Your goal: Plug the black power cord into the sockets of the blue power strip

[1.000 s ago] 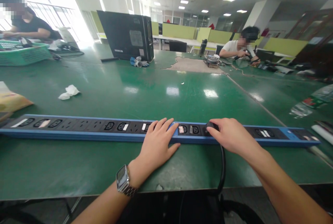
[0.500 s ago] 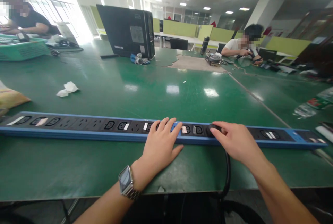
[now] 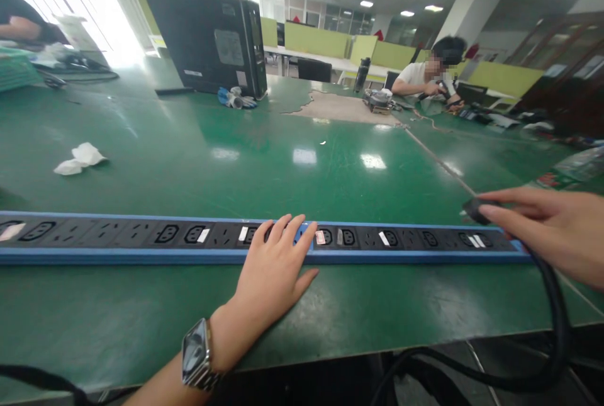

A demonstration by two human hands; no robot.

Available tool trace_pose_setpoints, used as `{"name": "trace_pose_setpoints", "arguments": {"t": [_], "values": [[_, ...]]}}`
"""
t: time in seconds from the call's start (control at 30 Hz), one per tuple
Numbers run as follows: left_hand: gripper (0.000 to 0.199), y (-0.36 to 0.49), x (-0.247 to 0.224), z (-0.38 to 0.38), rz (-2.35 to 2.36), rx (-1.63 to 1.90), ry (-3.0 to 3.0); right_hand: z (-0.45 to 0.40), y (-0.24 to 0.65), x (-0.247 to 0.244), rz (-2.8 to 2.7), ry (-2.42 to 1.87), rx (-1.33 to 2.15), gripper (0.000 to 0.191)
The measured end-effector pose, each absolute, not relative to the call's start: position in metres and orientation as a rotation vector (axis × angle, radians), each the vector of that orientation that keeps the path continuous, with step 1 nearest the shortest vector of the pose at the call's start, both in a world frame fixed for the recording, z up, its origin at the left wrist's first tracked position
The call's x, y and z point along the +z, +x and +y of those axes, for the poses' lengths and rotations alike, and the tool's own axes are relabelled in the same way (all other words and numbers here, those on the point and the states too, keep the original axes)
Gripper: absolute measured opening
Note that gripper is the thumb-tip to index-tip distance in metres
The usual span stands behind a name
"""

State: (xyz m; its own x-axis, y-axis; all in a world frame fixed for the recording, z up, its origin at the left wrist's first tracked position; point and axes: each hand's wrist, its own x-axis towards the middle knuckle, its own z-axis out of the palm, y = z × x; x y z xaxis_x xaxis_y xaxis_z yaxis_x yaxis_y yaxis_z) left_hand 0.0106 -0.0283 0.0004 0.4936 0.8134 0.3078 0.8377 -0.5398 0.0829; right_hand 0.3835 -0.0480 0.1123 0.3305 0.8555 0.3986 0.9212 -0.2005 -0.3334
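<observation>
A long blue-edged power strip with black sockets lies across the green table. My left hand rests on its middle with the fingers spread, covering part of a socket and a blue section. At the right, my right hand pinches a black power plug just above the strip's right part, its pins pointing left. From the plug a thick black cable hangs down past the table edge. Small white stickers mark several sockets.
A black computer case stands at the back left, with gloves beside it. Crumpled tissue lies at left, a plastic bottle at right. A person works across the table; another person's arm shows at far left.
My right hand has pulled the plug out of the strip and carried it right, cable trailing. My left hand stays on the strip. The view has shifted slightly right.
</observation>
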Motion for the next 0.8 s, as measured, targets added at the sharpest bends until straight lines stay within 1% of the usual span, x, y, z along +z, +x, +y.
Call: {"name": "trace_pose_setpoints", "arguments": {"t": [0.03,0.1,0.17,0.23,0.3,0.4,0.63,0.73,0.8], "values": [[0.063,0.011,0.0,-0.029,-1.464,-0.486,-2.644,-0.048,0.39,0.102,-1.595,-2.18,-0.079,0.024],[0.062,0.011,0.0,-0.03,-1.462,-0.498,-2.635,-0.049,0.398,0.078,-1.674,-2.276,0.097,0.024],[0.061,0.011,-0.001,-0.03,-1.463,-0.51,-2.629,-0.051,0.403,0.059,-1.732,-2.213,0.11,0.028],[0.061,0.011,-0.001,-0.03,-1.463,-0.521,-2.628,-0.05,0.408,0.049,-1.806,-2.129,0.045,0.028],[0.062,0.01,-0.001,-0.03,-1.462,-0.528,-2.628,-0.047,0.415,0.048,-1.871,-2.096,0.003,0.026],[0.063,0.009,-0.001,-0.03,-1.451,-0.526,-2.637,-0.041,0.421,0.051,-1.917,-2.135,0.041,0.024],[0.065,0.007,-0.002,-0.032,-1.442,-0.538,-2.641,-0.045,0.403,0.038,-1.931,-2.115,-0.014,0.021],[0.066,0.004,-0.004,-0.032,-1.432,-0.546,-2.657,-0.049,0.402,0.053,-1.834,-2.132,0.088,0.017],[0.068,0.004,-0.003,-0.032,-1.445,-0.556,-2.676,-0.052,0.395,0.073,-1.565,-2.147,0.006,0.014]]}}
